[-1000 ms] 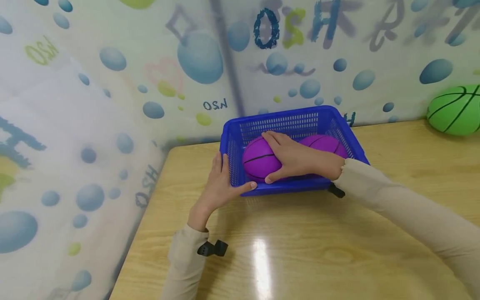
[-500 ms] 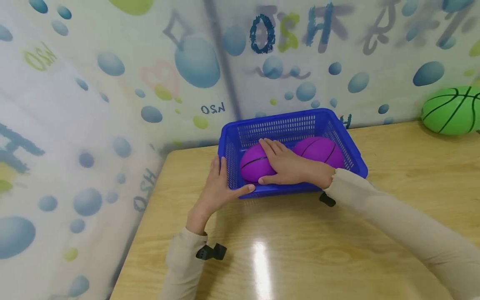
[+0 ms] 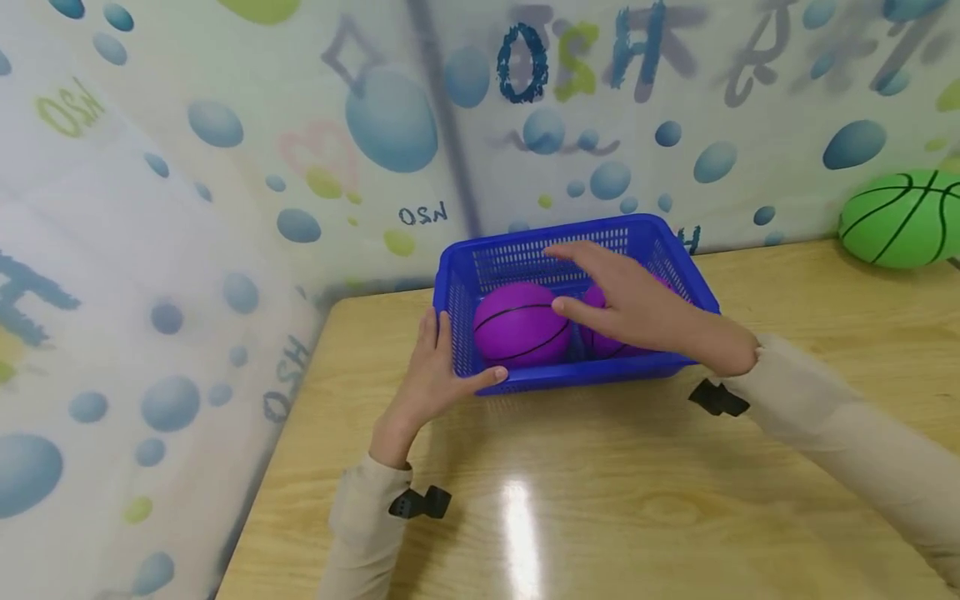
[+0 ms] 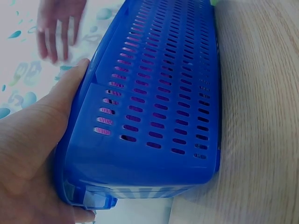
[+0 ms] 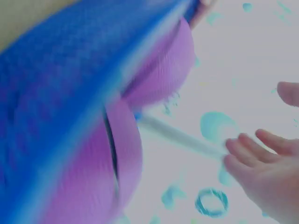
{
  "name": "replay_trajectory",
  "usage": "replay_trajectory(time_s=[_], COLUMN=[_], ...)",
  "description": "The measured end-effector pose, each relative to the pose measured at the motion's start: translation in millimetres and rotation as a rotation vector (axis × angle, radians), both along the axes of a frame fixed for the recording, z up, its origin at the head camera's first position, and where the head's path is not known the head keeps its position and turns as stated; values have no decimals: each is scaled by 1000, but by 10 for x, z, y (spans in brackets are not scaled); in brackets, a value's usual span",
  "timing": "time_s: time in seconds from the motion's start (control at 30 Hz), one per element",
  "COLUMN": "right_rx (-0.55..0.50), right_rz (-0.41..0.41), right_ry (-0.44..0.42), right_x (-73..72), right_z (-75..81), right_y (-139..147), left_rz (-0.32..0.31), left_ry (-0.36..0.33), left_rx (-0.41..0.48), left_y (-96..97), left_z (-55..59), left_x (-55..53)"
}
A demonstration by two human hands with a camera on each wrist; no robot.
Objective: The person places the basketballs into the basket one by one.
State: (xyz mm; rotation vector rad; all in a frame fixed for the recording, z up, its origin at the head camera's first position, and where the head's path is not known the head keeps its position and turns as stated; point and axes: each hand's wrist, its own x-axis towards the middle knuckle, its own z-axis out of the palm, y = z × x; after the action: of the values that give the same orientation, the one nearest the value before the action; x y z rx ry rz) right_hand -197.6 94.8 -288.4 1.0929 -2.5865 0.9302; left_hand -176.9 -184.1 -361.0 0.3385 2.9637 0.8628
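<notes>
A blue slotted plastic basket (image 3: 585,379) holds two purple balls with black seams, like small basketballs. The left ball (image 3: 521,325) shows nearly whole; my right hand partly covers the right ball (image 3: 600,340). My left hand (image 3: 435,375) rests against the basket's front left corner. Its straight thumb lies along the front rim and its extended fingers lie at the left side. My right hand (image 3: 637,304) hovers over the right part of the basket, thumb and fingers spread apart, holding nothing. In the right wrist view, the open right hand (image 5: 266,168) is apart from both balls.
A green ball (image 3: 903,218) with black seams sits at the far right of the wooden table (image 3: 600,492), against the patterned wall covering (image 3: 300,125). The same covering rises on the left. The basket stands near the back left corner of the table.
My right hand has let go of the left purple ball and moved up and right, above the right ball. The left ball lies in the basket. My left hand stays at the corner.
</notes>
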Motion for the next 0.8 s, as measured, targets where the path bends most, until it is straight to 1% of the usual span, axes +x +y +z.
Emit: replay_trajectory(time_s=[0.07, 0.1, 0.13, 0.17, 0.2, 0.27, 0.33, 0.37, 0.4, 0.47, 0.53, 0.6, 0.63, 0.73, 0.77, 0.8], right_rx=[-95, -125, -156, -187, -223, -265, -308, -326, -331, -295, -269, -261, -261, -308, -321, -321], right_rz=[-16, -34, -60, -93, -127, -211, -288, -322, -356, -441, -530, -620, -662, -793, -847, -885], right_ry=[120, 167, 190, 201, 195, 188, 163, 168, 180, 211, 210, 195, 157, 69, 42, 47], right_x=[-12, -19, -22, -28, -39, -66, -88, -109, -132, -168, -211, -278, -316, -574, -682, -814], right_z=[78, 107, 133, 152, 165, 175, 179, 176, 172, 154, 118, 65, 25, -249, -350, -522], right_y=[142, 229, 319, 409, 496, 667, 826, 907, 993, 1188, 1400, 1625, 1755, 2281, 2481, 2739], left_rz=[5, 6, 2, 3, 6, 10, 15, 20, 21, 18, 13, 10, 10, 15, 18, 17], left_ry=[-2, -5, -9, -9, -6, -5, -7, -8, -7, -12, -18, -17, -18, -18, -19, -18], left_rx=[-1, 0, 3, 6, 9, 13, 12, 11, 11, 8, 12, 16, 17, 11, 13, 12], left_y=[-9, -13, -17, -22, -29, -45, -62, -68, -70, -64, -50, -38, -35, -38, -41, -43], left_z=[-14, -20, -23, -28, -38, -40, -45, -47, -46, -46, -46, -41, -39, -35, -35, -36], left_x=[-8, -9, -7, -6, -9, -9, -9, -11, -13, -16, -19, -19, -19, -17, -18, -19])
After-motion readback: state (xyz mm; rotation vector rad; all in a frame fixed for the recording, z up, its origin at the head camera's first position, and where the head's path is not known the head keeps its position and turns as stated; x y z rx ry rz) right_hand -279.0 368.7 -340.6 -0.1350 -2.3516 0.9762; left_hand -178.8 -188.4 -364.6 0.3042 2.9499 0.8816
